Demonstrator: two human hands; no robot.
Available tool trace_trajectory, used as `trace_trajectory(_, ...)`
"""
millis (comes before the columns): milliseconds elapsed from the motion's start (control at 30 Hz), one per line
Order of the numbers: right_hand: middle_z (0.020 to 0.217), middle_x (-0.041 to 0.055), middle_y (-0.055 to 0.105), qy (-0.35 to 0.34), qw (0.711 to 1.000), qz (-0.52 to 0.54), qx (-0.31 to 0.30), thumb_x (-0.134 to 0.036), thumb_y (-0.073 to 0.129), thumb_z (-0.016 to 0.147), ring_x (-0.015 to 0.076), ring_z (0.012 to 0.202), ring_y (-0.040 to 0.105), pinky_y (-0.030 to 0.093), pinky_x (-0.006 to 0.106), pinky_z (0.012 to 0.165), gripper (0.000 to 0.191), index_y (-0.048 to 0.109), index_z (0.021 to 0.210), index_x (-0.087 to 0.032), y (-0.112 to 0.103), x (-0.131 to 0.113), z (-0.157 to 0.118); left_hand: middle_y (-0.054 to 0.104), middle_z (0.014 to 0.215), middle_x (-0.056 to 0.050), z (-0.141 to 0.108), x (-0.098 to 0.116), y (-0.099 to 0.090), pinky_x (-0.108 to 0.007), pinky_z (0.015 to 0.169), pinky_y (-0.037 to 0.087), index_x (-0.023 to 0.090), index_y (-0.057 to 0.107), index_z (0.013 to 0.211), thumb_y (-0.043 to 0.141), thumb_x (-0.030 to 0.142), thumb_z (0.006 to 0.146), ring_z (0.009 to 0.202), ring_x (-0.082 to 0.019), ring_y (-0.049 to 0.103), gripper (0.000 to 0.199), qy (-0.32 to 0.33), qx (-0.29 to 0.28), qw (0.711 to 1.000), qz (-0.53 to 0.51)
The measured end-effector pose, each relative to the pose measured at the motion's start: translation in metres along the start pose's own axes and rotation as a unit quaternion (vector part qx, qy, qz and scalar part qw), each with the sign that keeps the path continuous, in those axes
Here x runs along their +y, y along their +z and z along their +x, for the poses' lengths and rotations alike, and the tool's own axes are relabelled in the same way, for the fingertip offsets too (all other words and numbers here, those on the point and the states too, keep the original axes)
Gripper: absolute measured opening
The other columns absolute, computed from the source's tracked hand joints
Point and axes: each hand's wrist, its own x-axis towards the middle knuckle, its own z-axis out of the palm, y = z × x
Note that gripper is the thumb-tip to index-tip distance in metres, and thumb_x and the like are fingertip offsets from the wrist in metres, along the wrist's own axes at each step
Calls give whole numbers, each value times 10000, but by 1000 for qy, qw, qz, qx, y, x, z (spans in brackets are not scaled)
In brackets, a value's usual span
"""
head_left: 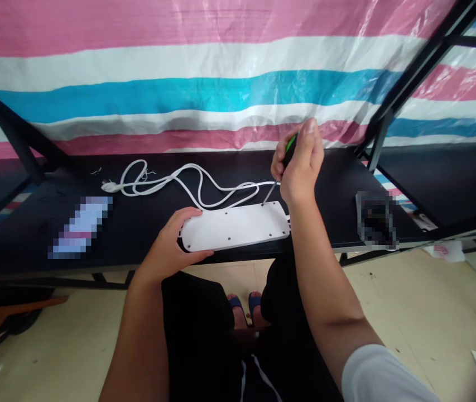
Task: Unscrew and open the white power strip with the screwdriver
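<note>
- Striped plastic sheeting (221,95) in pink, white and blue hangs beyond the white power strip, as the backdrop.
- Pale floor (388,301) lies below and to both sides of the strip.
- Black surface (333,195) under the strip, which lies at its near edge, screw side up.
- Left hand (171,245), at the strip's left end: gripping it, fingers along the far edge and thumb along the near edge.
- Right hand (302,162), above and beyond the strip's right end: closed around a screwdriver, thumb up by the top of the handle.
- White cable (191,165), looped loosely on the far side of the strip, its plug (111,186) beyond and to the left.
- White power strip (233,226), the landmark: long, flat, set slightly aslant, with dark screw points spread over its face.
- Blurred-out rectangular thing (81,226), left of the strip; what it is cannot be told.
- Blurred-out dark thing (375,220), right of the strip, near the surface's right end.
- Screwdriver (290,148), black and green, leaning over the strip, its tip at a screw point (263,205) by the far edge. The step in hand looks like work on that screw; whether it is turning, or which way, cannot be told. The next move seems to call for a steadier, more upright shaft, light downward pressure and a firm left hold so the strip does not slide.
</note>
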Motion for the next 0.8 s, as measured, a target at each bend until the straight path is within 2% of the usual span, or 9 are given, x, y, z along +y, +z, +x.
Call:
trace_trajectory(133, 747, -22, 559, 1, 995, -30, -98, -916, 556, 979, 113, 530, 491, 383, 289, 453, 628, 584, 901, -293, 2, 3, 1, 661, 1531, -115, 0, -1, 0, -526, 1217, 550, 294, 598, 1443, 970, 515, 776, 1445, -374, 653, 795, -9, 1, 1000, 0)
trace_trajectory(233, 791, -4, 599, 36, 989, -12, -141, -958, 548, 945, 117, 570, 552, 423, 269, 455, 686, 661, 983, -282, 5, 3, 4, 659, 1533, -115, 0, -2, 0, -517, 1194, 560, 299, 599, 1447, 974, 527, 767, 1446, -378, 651, 809, -15, 0, 1000, -4)
trace_trajectory(333, 748, -26, 599, 82, 988, 65, -116, -955, 537, 954, 111, 529, 514, 369, 242, 403, 683, 631, 1055, -287, 11, 3, 5, 653, 1539, -113, 0, -3, 1, -508, 1172, 566, 304, 597, 1453, 972, 528, 772, 1449, -376, 646, 809, -17, -3, 1000, -3)
trace_trajectory(400, 681, -59, 545, 92, 985, 104, -103, -923, 562, 971, 99, 484, 454, 301, 220, 377, 637, 553, 991, -286, 13, 3, 6, 654, 1538, -110, 0, -3, 1, -502, 1162, 568, 306, 596, 1457, 973, 535, 772, 1443, -375, 648, 815, -17, -2, 1000, -2)
trace_trajectory(467, 679, -75, 531, 79, 986, 96, -110, -872, 667, 950, 86, 472, 432, 268, 211, 372, 617, 483, 924, -283, 13, 3, 7, 653, 1539, -109, 0, -3, 1, -500, 1154, 570, 308, 596, 1461, 975, 544, 771, 1438, -375, 649, 822, -19, -1, 1000, -4)
trace_trajectory(567, 774, -51, 594, 49, 990, 34, -124, -830, 806, 865, 94, 554, 548, 367, 221, 415, 630, 501, 906, -280, 10, 2, 8, 648, 1545, -117, -1, -4, 1, -509, 1155, 566, 304, 596, 1460, 977, 552, 771, 1444, -383, 641, 825, -23, -2, 1000, -7)
trace_trajectory(667, 803, -14, 606, 65, 989, 25, -131, -907, 694, 897, 127, 642, 630, 459, 254, 482, 649, 572, 901, -269, 7, -1, 5, 647, 1545, -124, -1, -5, 1, -520, 1158, 563, 299, 596, 1461, 978, 549, 769, 1441, -386, 642, 829, -22, -2, 1000, -7)
trace_trajectory(733, 780, -6, 596, 79, 988, 50, -126, -946, 565, 945, 126, 600, 582, 413, 262, 459, 684, 606, 926, -264, 7, -2, 2, 650, 1543, -122, -1, -5, 1, -521, 1162, 565, 299, 598, 1461, 978, 548, 770, 1437, -384, 646, 828, -20, 0, 1000, -9)
trace_trajectory(800, 746, -24, 582, 79, 986, 97, -113, -927, 523, 983, 118, 537, 501, 318, 254, 421, 656, 594, 979, -275, 10, -1, -1, 655, 1538, -118, 0, -5, 1, -524, 1178, 561, 299, 603, 1455, 980, 547, 766, 1438, -382, 649, 824, -17, 1, 1000, -10)
